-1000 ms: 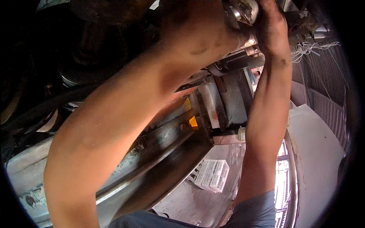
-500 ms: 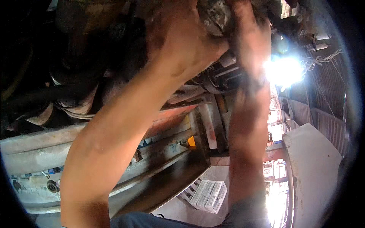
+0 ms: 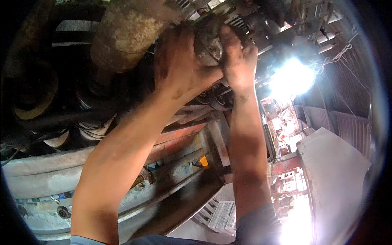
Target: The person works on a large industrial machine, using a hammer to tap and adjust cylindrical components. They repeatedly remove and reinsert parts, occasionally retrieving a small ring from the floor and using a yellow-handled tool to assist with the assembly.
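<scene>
Both arms reach up to a grimy, rounded metal part [image 3: 209, 48] among dark machinery near the top of the view. My left hand [image 3: 176, 61] grips its left side, with the fingers bent over it and the thumb pointing toward my other hand. Against its right side, my right hand [image 3: 240, 61] is closed with curled fingers. The two hands almost meet below the part. Whether it is loose or fixed to the machinery cannot be seen, and its far side is hidden.
A large stained cylinder [image 3: 124, 36] hangs left of my hands. Lower left run pale curved rails [image 3: 53, 167]. A bright lamp [image 3: 293, 77] glares at right, above a pale panel [image 3: 332, 167]. Low in the middle sits a white slotted crate [image 3: 222, 216].
Both hands and the metal part sit lower in view, and my right arm is farther left. The lamp and surroundings have shifted too, as the view moved. Both hands keep their grip.
</scene>
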`<state>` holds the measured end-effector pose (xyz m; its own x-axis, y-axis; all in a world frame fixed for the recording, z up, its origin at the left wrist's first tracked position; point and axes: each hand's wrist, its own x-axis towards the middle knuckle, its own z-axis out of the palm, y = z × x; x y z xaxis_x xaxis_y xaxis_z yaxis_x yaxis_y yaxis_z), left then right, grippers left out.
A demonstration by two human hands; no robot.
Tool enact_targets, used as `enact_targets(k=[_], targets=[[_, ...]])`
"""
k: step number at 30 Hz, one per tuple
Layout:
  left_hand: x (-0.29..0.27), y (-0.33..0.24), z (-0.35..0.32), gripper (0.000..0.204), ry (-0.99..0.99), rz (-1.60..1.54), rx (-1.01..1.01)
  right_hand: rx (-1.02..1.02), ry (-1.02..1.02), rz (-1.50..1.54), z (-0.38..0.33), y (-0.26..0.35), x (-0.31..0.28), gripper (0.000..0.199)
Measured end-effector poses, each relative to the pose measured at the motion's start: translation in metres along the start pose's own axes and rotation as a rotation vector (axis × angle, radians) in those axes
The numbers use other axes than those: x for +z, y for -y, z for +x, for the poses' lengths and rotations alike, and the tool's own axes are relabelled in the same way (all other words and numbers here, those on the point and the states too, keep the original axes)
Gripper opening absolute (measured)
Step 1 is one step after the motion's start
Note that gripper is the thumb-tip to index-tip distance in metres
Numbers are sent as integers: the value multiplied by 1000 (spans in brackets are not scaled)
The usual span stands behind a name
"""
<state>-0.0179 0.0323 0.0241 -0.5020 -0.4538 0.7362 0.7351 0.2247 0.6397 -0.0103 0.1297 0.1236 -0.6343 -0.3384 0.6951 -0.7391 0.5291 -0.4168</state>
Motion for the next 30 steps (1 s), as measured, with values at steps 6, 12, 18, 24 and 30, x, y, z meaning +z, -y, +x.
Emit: enact_targets(k=[6, 12, 18, 24, 30], targets=[[3, -2, 0, 81, -55, 92, 15, 56, -62, -174, -2, 13, 5, 58], [8, 7, 1, 69, -127, 72, 100, 85, -70, -153, -5, 14, 5, 58], [9, 6, -5, 81, -9, -27, -7, 90, -16, -94, -2, 13, 1, 54], [2, 1, -5, 84, 89, 42, -95, 107, 112, 133, 3, 20, -9, 46], [-25, -7, 0, 74, 128, -445, -119, 83, 37, -109, 6, 26, -1, 47]])
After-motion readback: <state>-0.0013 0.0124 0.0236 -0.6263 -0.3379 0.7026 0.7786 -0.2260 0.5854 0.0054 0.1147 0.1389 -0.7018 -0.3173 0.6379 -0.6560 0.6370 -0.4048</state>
